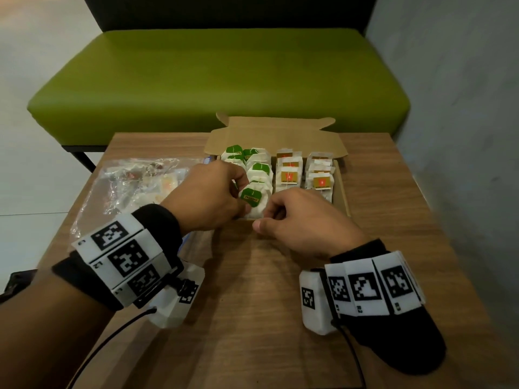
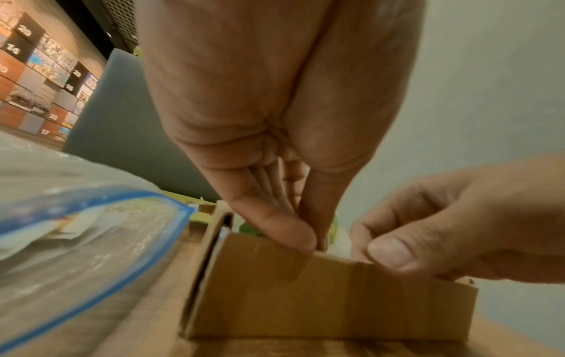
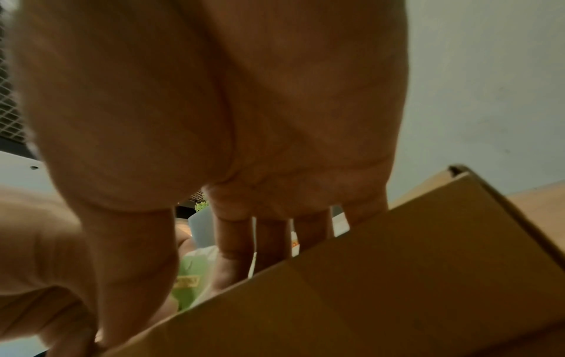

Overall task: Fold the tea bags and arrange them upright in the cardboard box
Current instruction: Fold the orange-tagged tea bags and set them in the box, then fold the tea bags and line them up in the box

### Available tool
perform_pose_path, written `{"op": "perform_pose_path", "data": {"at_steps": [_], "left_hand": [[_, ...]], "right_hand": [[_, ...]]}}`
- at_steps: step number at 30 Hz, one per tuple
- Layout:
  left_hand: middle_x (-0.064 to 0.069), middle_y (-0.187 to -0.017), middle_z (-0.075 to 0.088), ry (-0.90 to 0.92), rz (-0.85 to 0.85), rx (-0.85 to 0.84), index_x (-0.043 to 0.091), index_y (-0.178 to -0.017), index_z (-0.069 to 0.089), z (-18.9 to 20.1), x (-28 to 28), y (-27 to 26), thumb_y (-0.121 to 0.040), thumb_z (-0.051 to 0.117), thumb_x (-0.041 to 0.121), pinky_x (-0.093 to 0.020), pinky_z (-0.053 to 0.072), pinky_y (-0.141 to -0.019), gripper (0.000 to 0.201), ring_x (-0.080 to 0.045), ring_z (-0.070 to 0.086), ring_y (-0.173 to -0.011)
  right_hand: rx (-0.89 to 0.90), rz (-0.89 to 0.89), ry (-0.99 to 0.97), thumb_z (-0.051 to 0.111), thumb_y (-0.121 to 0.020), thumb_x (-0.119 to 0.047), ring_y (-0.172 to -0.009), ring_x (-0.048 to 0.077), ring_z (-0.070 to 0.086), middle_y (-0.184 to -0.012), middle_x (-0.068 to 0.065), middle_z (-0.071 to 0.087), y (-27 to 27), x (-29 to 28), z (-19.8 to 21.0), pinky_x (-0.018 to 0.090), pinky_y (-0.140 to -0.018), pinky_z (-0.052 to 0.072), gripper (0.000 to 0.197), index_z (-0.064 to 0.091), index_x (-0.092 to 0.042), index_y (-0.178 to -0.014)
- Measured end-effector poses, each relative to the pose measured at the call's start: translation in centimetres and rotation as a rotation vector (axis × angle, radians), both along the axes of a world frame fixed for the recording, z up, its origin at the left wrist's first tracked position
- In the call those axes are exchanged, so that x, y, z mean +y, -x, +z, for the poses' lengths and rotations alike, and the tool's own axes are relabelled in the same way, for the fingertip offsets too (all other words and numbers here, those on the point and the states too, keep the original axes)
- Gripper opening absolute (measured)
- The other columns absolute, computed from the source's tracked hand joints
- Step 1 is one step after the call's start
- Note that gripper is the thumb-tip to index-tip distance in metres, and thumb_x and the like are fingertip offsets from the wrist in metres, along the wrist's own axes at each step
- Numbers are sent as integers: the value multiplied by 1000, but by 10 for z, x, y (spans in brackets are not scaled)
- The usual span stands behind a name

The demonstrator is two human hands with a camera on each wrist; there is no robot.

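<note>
An open cardboard box (image 1: 342, 192) sits at the table's far middle, lid folded back. Inside stand columns of folded tea bags: green-tagged ones (image 1: 259, 167) on the left, red-and-gold-tagged ones (image 1: 289, 176) on the right. At the near left corner a white tea bag (image 1: 259, 211) with a green tag (image 1: 250, 197) stands just inside the box's near wall (image 2: 321, 302). My left hand (image 1: 238, 193) pinches its left side, and my right hand (image 1: 266, 217) pinches its right edge, thumb outside the wall. In the right wrist view, fingers (image 3: 232, 244) reach down behind the wall beside the green tag (image 3: 187, 282).
A clear zip bag (image 1: 134, 186) with a blue seal (image 2: 128, 256), holding more tea bags, lies left of the box. The wooden table (image 1: 266, 304) stretches toward me. A green bench (image 1: 219, 80) stands behind the table, and a grey wall is on the right.
</note>
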State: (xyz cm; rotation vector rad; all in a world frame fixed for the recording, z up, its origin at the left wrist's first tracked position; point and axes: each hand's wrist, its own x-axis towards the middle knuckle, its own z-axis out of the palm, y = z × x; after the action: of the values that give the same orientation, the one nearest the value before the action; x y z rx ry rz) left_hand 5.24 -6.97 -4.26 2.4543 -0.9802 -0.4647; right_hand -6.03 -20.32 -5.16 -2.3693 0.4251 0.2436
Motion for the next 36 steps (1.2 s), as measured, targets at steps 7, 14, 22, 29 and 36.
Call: {"op": "perform_pose_path", "data": {"at_steps": [7,14,22,29,36], "left_hand": [[6,-71,66,-25,29,-34,26,-67,54,-2,-4,7,-74,84,23,-25,42,-59,31,-8,58,-65],[5,-75,64,-56,53,-68,21,-76,59,-3,-7,7,-70,86,37,-27,41,-58,32,-15,61,-74],[1,-82,65,-27,209,-214,18,-85,61,32,35,-17,-83,69,54,-32,46,-63,37,-18,61,-77],[-12,-129,56,-136,478,-160,20,-117,58,16,111,-55,-84,57,62,-41,50,-89,54,-28,57,-106],[-15,-123,59,-112,528,44,16,-143,42,-3,149,-57,-90,60,11,-34,42,-82,56,-32,56,-105]], "right_hand": [[-7,-94,-67,74,-86,-44,-89,12,62,-94,-7,66,-2,-2,-4,36,-79,54,24,59,-28,-94],[-52,-196,-92,78,-83,-45,-91,14,64,-96,-6,67,-4,-2,-3,38,-79,55,35,52,-30,-101],[-433,-109,104,66,-95,-32,-88,10,59,-92,-10,65,-9,31,14,37,-80,54,7,65,-27,-91],[-182,132,217,61,-96,-24,-92,21,65,-103,3,69,-24,98,12,42,-81,58,10,71,-22,-99],[-28,-14,247,55,-97,-6,-100,30,65,-112,13,64,-41,124,7,40,-85,58,19,70,-9,-108]]}}
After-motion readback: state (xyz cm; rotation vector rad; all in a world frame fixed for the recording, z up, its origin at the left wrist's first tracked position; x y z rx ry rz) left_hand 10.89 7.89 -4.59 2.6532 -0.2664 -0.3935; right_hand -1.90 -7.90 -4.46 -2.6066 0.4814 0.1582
